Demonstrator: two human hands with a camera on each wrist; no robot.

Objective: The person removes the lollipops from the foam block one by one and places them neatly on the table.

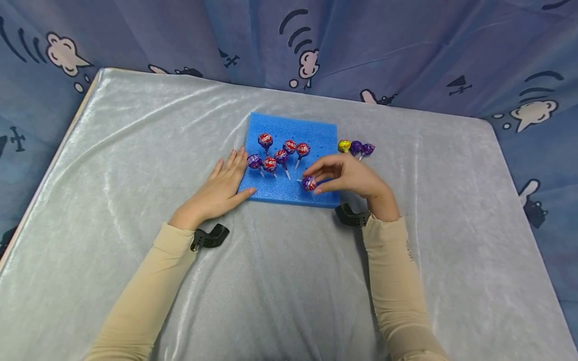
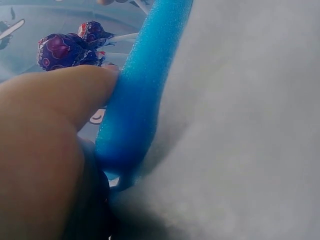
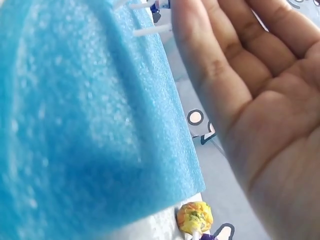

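Soft, even light fills the head view, laying a pale sheen on the tabletop's (image 1: pixel 275 281) folds; the curtain (image 1: pixel 397 45) is dimmer. Faint shadows edge the sleeves (image 1: pixel 155 286). The left wrist view is hazy, the left hand (image 2: pixel 40 135) darkening toward the bottom. In the right wrist view, the blue foam (image 3: pixel 90 135) blurs up close.

wrapped lollipops (image 1: pixel 281 156) in blue foam (image 1: pixel 321 134)

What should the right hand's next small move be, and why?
Probably press the lollipop gently into the blue foam: the right hand holds its head, its stick points at the foam, the left hand touches the foam's edge, and other lollipops stand in it.
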